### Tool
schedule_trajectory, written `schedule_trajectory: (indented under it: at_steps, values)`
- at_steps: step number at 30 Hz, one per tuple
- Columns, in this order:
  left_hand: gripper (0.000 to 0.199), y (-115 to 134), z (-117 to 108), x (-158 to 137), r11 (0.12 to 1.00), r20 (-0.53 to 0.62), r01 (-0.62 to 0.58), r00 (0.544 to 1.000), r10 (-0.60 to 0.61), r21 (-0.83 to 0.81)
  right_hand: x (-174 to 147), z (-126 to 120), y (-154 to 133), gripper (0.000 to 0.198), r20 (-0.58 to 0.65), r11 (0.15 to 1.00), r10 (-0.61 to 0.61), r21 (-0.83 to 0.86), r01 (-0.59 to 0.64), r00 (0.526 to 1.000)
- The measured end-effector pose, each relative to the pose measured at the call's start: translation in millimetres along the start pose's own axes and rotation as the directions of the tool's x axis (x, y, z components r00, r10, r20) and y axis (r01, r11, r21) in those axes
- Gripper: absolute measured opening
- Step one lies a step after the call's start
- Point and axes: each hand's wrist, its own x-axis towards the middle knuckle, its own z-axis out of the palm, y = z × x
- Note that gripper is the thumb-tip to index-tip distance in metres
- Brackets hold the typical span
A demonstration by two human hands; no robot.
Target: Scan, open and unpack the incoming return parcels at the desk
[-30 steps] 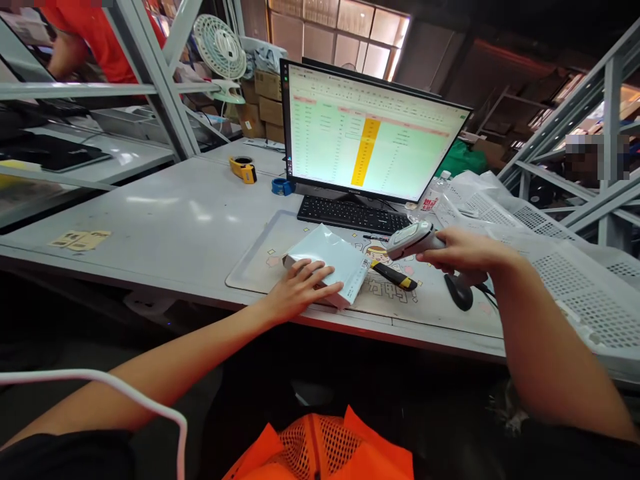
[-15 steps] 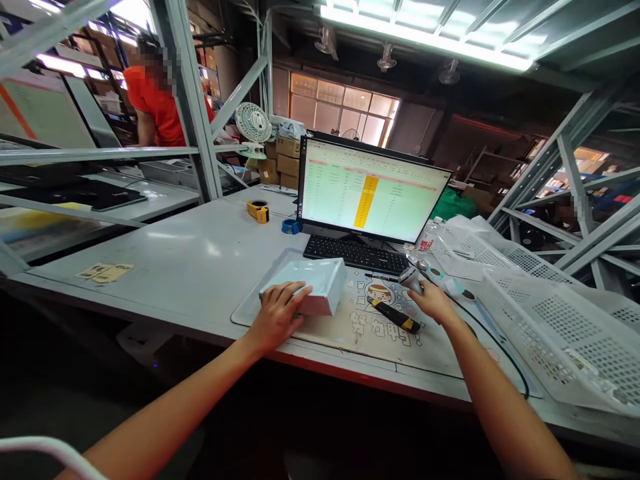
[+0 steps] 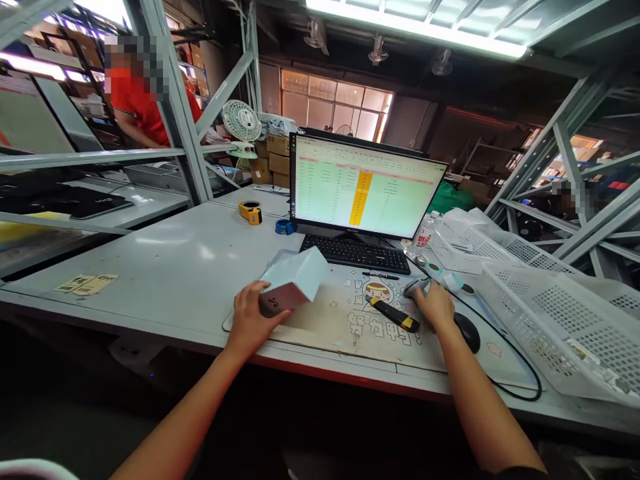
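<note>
My left hand (image 3: 251, 325) grips the near left corner of a small pale box (image 3: 296, 277), thumb along its lower edge and fingers on its left side. The box is tilted over the printed desk mat (image 3: 325, 330), with a dark mark on the side toward me. Over the right part of the mat, my right hand (image 3: 434, 307) is closed round a grey corded handheld scanner (image 3: 415, 287); its grip is mostly hidden by the fingers. Between the hands lies a black and yellow utility knife (image 3: 393, 315), with a pen (image 3: 381, 275) behind it.
Behind the mat stand a keyboard (image 3: 355, 253) and a lit monitor (image 3: 320, 183). A black mouse (image 3: 467, 332) and looped cable lie near my right forearm. White perforated baskets (image 3: 545, 320) line the right side. Tape dispensers (image 3: 250, 212) sit at back left; a person in red is beyond the frame.
My left hand has turned and tilted the box, moving slightly left. The scanner has turned and dropped lower in my right hand. The mouse now shows beside my right forearm.
</note>
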Motion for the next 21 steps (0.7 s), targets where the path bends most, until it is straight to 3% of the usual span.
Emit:
schedule_trajectory:
  at_steps: [3, 8, 12, 16, 21]
  values:
    - [0.071, -1.5, -1.9, 3.0, 0.966, -0.002, 0.246, 0.969, -0.247, -0.082, 23.7, 3.0, -20.3, 0.059, -0.098, 0.994, -0.113, -0.005, 0.113, 0.989]
    - [0.09, -1.1, -3.4, 7.2, 0.877, 0.066, 0.465, 0.885, -0.46, -0.12, 57.1, 34.5, -68.2, 0.048, 0.127, 0.946, -0.322, 0.014, 0.323, 0.938]
    - [0.089, -0.5, -5.1, 8.4, 0.855, 0.091, 0.511, 0.859, -0.504, -0.094, 67.2, 59.6, -90.7, 0.051, 0.124, 0.942, -0.333, 0.0, 0.336, 0.935]
    - [0.09, 1.1, -5.9, 8.2, 0.846, 0.098, 0.524, 0.851, -0.515, -0.104, 67.3, 76.2, -94.0, 0.049, 0.112, 0.943, -0.329, -0.01, 0.332, 0.938]
    - [0.088, 4.6, -6.7, 9.2, 0.844, 0.09, 0.526, 0.85, -0.519, -0.105, 67.7, 78.9, -96.0, 0.045, 0.14, 0.937, -0.346, 0.003, 0.349, 0.928]
